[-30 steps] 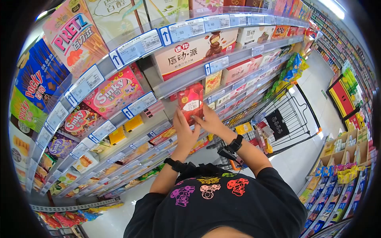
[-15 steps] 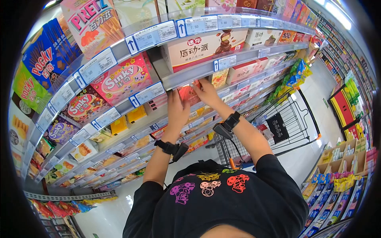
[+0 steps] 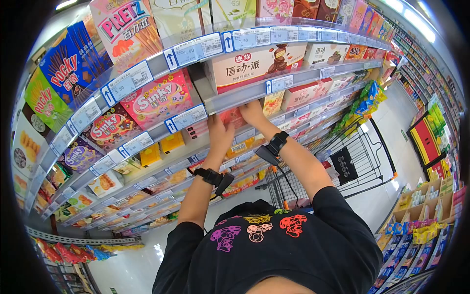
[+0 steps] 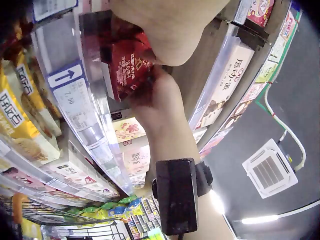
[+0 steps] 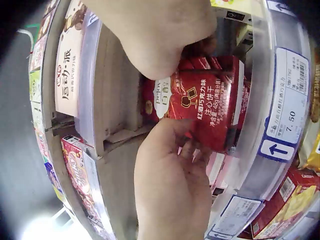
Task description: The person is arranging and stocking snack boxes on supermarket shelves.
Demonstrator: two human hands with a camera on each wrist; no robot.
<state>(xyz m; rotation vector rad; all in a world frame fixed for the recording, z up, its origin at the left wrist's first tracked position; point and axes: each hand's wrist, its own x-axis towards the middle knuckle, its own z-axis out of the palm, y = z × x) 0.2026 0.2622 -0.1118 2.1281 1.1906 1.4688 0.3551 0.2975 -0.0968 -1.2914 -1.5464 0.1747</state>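
A red Pejoy biscuit box (image 3: 232,117) sits in a shelf bay under an upper ledge, one hand at each side of it. My left hand (image 3: 220,133) grips its left side; in the right wrist view the left thumb lies on the printed red face (image 5: 220,100) and the other fingers curl at the edge. My right hand (image 3: 254,114) holds the opposite side, its fingertips hidden by the ledge in the head view. Close up in the left wrist view, the red box (image 4: 127,67) shows between both hands. More red box edges stand directly against it.
A large biscuit carton (image 3: 259,62) stands on the shelf above. Pink Sinky boxes (image 3: 161,98) are at the left. A price-tag strip (image 5: 285,110) runs along the shelf front. Behind my right arm stands a shopping cart (image 3: 364,159) in the aisle.
The red box went from being held out in front of the shelf into the bay beneath the ledge, both hands going in with it. Over the last half second the hands have barely moved.
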